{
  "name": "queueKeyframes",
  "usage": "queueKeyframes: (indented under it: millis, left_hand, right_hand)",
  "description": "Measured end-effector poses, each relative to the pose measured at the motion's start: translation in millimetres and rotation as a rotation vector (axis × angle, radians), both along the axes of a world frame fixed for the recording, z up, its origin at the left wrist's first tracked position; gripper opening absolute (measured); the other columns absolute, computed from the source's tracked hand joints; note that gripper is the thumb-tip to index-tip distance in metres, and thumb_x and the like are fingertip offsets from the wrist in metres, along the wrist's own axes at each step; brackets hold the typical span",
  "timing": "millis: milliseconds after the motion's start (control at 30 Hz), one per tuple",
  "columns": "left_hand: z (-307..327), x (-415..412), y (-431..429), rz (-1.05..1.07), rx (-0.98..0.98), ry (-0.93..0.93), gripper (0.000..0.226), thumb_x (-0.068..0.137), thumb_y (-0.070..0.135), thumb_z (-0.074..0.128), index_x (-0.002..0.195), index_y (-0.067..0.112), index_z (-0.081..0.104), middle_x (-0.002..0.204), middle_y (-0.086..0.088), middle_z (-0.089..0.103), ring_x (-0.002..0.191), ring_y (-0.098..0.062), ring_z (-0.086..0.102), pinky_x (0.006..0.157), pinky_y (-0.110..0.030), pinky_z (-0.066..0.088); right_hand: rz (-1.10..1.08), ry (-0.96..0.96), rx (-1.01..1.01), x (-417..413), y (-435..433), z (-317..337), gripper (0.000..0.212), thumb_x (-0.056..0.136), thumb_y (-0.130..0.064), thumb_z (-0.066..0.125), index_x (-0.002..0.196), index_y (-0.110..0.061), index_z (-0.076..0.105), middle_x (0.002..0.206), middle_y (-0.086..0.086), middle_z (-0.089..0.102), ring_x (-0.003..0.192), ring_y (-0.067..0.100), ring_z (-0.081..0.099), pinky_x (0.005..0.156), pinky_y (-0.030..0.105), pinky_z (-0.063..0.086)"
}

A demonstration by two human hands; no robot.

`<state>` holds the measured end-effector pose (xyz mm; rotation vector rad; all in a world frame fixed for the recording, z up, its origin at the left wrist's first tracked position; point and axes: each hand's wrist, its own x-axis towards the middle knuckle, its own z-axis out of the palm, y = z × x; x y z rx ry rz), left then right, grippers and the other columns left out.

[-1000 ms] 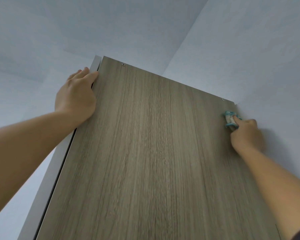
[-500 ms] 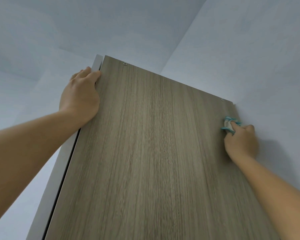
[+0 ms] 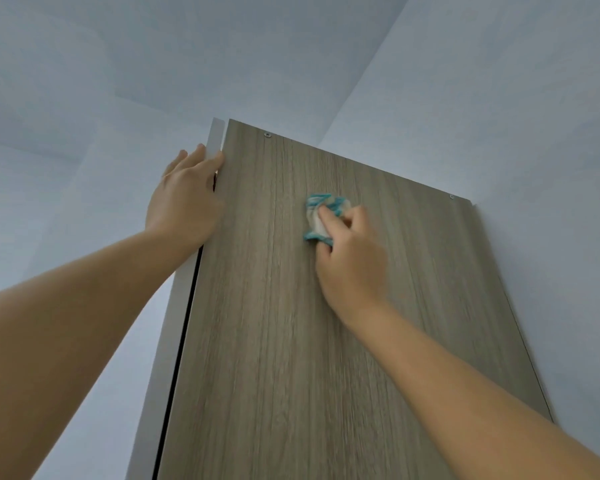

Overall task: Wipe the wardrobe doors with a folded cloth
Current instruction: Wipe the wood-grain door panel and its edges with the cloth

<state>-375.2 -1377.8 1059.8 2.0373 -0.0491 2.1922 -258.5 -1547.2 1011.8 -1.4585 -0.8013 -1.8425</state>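
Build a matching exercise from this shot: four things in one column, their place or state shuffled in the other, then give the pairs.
Column one:
1. left hand
2. right hand
3. folded cloth
4. left screw

Column two:
A. set near the top edge of the wardrobe door
B. teal and white, pressed on the wood-grain face
C. rests flat at the door's left edge
D. grips the cloth

Pairs: 1-C, 2-D, 3-B, 4-A

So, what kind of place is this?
Probably a room in a home, perhaps a bedroom: a tall wood-grain wardrobe door stands against plain pale walls, and the right hand holds a cloth against it.
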Motion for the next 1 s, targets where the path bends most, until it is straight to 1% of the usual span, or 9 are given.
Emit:
queueKeyframes:
  millis: [67,167,267,333,433,533,700,833,1000]
  left_hand:
    - [-1,-4,2,-0.042,0.009,0.049,0.047,0.105,0.013,0.027,0.148,0.029,0.036,0.159,0.004,0.02,0.149,-0.017,0.007,0.118,-0.034,0.011]
    - [2,-10,10,-0.202,0.005,0.103,0.045,0.105,0.013,0.03,0.145,0.03,0.04,0.158,0.008,0.021,0.148,-0.013,0.008,0.118,-0.03,0.006]
    - [8,-10,17,-0.337,-0.011,0.137,0.045,0.103,0.009,0.035,0.141,0.03,0.046,0.157,0.009,0.025,0.148,-0.009,0.011,0.121,-0.032,0.006]
    - [9,-12,19,-0.368,-0.018,0.153,0.045,0.103,0.008,0.036,0.141,0.029,0.047,0.157,0.01,0.026,0.147,-0.009,0.011,0.122,-0.035,0.006]
    - [9,-13,19,-0.388,-0.027,0.163,0.046,0.102,0.006,0.036,0.142,0.028,0.047,0.157,0.011,0.025,0.147,-0.009,0.01,0.121,-0.032,0.006]
    - [7,-15,16,-0.381,-0.037,0.165,0.048,0.102,0.005,0.036,0.143,0.028,0.046,0.157,0.012,0.025,0.147,-0.008,0.008,0.119,-0.03,0.006]
    - [-4,-16,10,-0.334,-0.058,0.15,0.051,0.102,0.003,0.033,0.144,0.028,0.043,0.157,0.009,0.024,0.148,-0.009,0.008,0.117,-0.028,0.005]
    - [-18,-14,-1,-0.257,-0.076,0.14,0.052,0.102,0.005,0.028,0.149,0.028,0.034,0.16,0.006,0.018,0.148,-0.01,0.006,0.117,-0.027,0.006]
    - [-41,-7,-12,-0.097,-0.068,0.12,0.047,0.106,0.021,0.023,0.152,0.03,0.022,0.162,0.003,0.008,0.149,-0.014,0.004,0.118,-0.034,0.011]
  right_hand:
    - [0.002,-0.032,-0.015,-14,19,-5,0.044,0.093,-0.017,0.055,0.137,-0.016,0.052,0.117,0.009,0.05,0.093,0.023,0.051,0.069,0.027,0.038]
    - [0.009,-0.046,-0.03,-28,38,-10,0.042,0.094,-0.017,0.055,0.136,-0.017,0.053,0.118,0.01,0.051,0.091,0.024,0.052,0.068,0.029,0.042]
    - [0.024,-0.06,-0.052,-40,49,-14,0.04,0.093,-0.017,0.057,0.134,-0.016,0.055,0.118,0.011,0.052,0.091,0.025,0.052,0.067,0.03,0.046]
    - [0.025,-0.095,-0.087,-49,56,-20,0.04,0.091,-0.017,0.062,0.13,-0.015,0.058,0.118,0.012,0.053,0.091,0.026,0.054,0.065,0.03,0.049]
    - [0.014,-0.165,-0.168,-59,68,-32,0.041,0.085,-0.016,0.067,0.125,-0.014,0.062,0.116,0.012,0.055,0.089,0.025,0.056,0.063,0.027,0.051]
    - [0.01,-0.238,-0.267,-58,68,-43,0.043,0.082,-0.017,0.067,0.125,-0.017,0.062,0.112,0.01,0.055,0.089,0.023,0.055,0.063,0.027,0.051]
    - [-0.049,-0.318,-0.381,-43,47,-42,0.042,0.088,-0.025,0.048,0.128,-0.02,0.06,0.11,0.008,0.055,0.088,0.023,0.055,0.061,0.03,0.052]
    - [-0.042,-0.306,-0.324,-17,18,-41,0.042,0.09,-0.025,0.045,0.128,-0.02,0.06,0.108,0.008,0.056,0.088,0.023,0.056,0.059,0.03,0.052]
    - [-0.059,-0.17,-0.172,33,-33,-43,0.047,0.085,-0.023,0.041,0.126,-0.017,0.062,0.109,0.008,0.054,0.092,0.025,0.056,0.053,0.03,0.05]
